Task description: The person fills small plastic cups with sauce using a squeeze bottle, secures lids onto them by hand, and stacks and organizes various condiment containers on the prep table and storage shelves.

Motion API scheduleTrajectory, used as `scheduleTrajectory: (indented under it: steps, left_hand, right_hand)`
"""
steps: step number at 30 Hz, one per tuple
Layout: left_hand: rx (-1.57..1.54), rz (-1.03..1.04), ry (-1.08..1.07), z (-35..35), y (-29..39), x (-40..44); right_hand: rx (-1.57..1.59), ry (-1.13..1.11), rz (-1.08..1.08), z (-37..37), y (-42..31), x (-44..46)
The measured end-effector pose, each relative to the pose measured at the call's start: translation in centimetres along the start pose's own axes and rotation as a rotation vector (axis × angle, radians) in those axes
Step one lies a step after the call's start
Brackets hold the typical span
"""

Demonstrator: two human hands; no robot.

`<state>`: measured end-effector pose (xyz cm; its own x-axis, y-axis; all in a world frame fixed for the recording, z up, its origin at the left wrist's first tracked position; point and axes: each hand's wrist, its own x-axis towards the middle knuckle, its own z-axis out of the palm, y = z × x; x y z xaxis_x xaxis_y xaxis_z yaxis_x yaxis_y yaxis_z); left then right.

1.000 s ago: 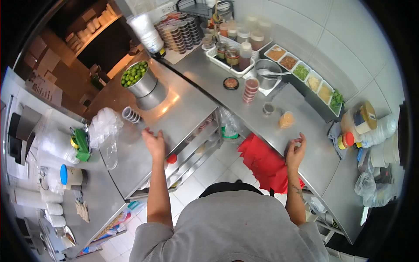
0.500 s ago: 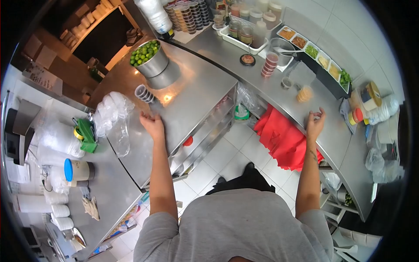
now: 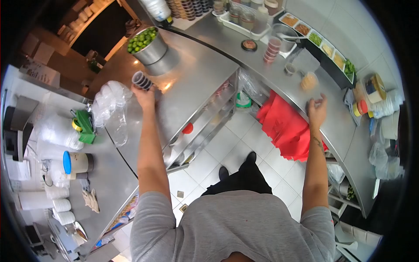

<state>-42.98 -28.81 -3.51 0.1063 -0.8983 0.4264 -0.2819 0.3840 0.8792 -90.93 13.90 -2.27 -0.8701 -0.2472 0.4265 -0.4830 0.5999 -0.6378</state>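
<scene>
My left hand [image 3: 145, 95] is closed around the lower end of a tilted stack of small dark-filled cups [image 3: 140, 80] on the steel counter. Past it stands a metal pot of limes [image 3: 150, 51]. Over at the right counter's edge, my right hand [image 3: 317, 110] has loosely curved fingers held apart, with nothing in them. A small clear tub with pale orange contents [image 3: 309, 81] sits just beyond those fingers. Near that tub are a little clear cup [image 3: 290, 68] and a stack of red-filled cups [image 3: 272, 50].
Red cloth or bags [image 3: 281, 126] hang below the right counter. A row of white topping trays [image 3: 328, 49] lines the wall. Clear plastic bags [image 3: 111, 107] and a green tape dispenser [image 3: 84, 126] are to the left. Open shelves [image 3: 203, 131] sit under the middle counter.
My left hand has reached forward and closed on the stack of dark cups. My right hand stays near the counter edge. The view has tilted slightly, shifting the far counters upward.
</scene>
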Motion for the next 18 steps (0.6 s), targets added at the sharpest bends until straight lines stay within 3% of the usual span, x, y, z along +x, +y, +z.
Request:
scheduleTrajectory:
  steps: [3, 11, 13, 14, 16, 18]
  left_hand:
    - [0.317, -0.072, 0.018, 0.0, -0.2, 1.3]
    - [0.156, -0.012, -0.065, 0.1, -1.7, 1.1]
    - [0.094, -0.003, -0.031, 0.5, -0.3, 0.1]
    - [0.512, 0.036, 0.062, 0.2, 0.5, -0.6]
    - [0.654, 0.241, 0.144, -0.1, 3.7, -4.5]
    - [0.408, 0.263, -0.064, 0.6, 8.5, -10.9]
  right_hand:
    - [0.026, 0.046, -0.076, 0.4, 0.7, 0.1]
    - [0.052, 0.004, -0.002, -0.3, -0.3, -0.1]
    - [0.060, 0.017, 0.007, -0.2, -0.2, -0.1]
    - [0.073, 0.029, 0.013, -0.3, -0.2, -0.1]
    - [0.078, 0.032, 0.028, -0.1, 0.1, -0.1]
    - [0.106, 0.029, 0.034, -0.2, 0.1, -0.1]
